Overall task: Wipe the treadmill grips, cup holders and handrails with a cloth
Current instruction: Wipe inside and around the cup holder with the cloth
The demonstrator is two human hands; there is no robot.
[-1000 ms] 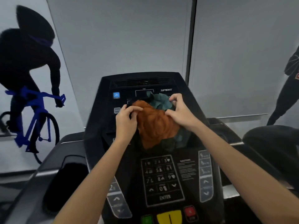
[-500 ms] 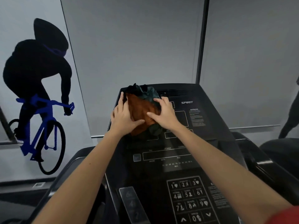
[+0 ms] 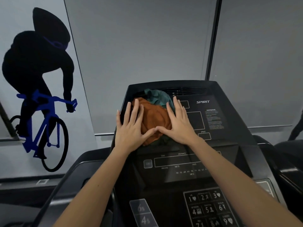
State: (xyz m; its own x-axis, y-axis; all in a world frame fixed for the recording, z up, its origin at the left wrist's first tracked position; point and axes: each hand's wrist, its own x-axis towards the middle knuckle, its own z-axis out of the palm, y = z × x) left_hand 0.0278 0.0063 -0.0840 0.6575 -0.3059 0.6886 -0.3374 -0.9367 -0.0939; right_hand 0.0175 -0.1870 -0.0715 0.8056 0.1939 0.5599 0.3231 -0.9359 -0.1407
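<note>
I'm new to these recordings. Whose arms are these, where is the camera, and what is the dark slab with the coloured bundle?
The camera sits on a person's head, looking forward and down, so the two bare arms entering from below are that person's own. The dark slab is a treadmill console, marked SPIRIT, with display windows and a number keypad nearer the person. On its upper left part lies a crumpled cloth, orange and teal. The left hand and right hand press flat on it, fingers straight, thumb tips close together; neither grips it. The wall on the left bears a cyclist picture.
</note>
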